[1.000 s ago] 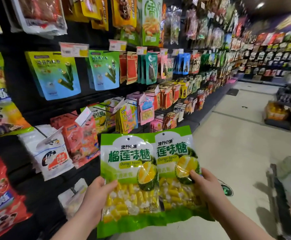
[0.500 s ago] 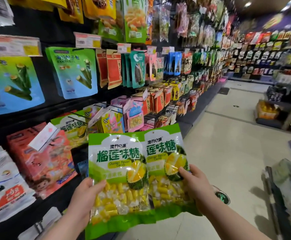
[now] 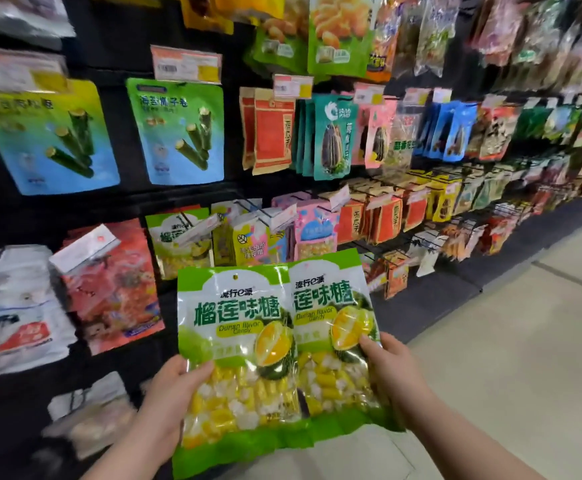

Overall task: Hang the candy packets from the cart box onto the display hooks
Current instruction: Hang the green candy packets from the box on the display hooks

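Closer to the rack (image 3: 126, 202) now, your left hand (image 3: 168, 400) pinches the glossy front packet (image 3: 234, 341), right hand (image 3: 393, 372) the rear packet (image 3: 331, 306).

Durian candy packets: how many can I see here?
3. The front packet and rear packet are held together; the hanging packet hangs above them, to the left. More may hide behind it.

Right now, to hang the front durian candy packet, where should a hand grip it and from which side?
Probably the flat green header of the front packet, beside its hang hole, pinched from the left edge. The candy-filled lower half, where the left hand holds it, is lumpy, and the rear packet in the right hand lies behind its right side.
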